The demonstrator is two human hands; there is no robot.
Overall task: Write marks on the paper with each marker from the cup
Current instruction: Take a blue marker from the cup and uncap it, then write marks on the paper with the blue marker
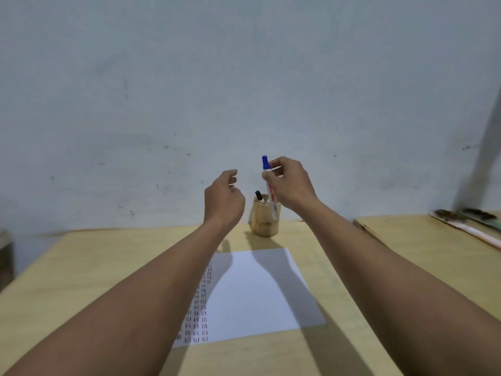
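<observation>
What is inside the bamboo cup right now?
A black-capped marker stands in the bamboo cup. The right hand holds a blue-capped marker in front, hiding part of the opening; further contents cannot be seen.

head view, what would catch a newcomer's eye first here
Probably the blue-capped marker, held upright in the right hand above the wooden cup at the table's far edge, with the empty left hand raised beside it. Next, the white paper lying nearer on the table, with columns of short marks down its left side.
</observation>
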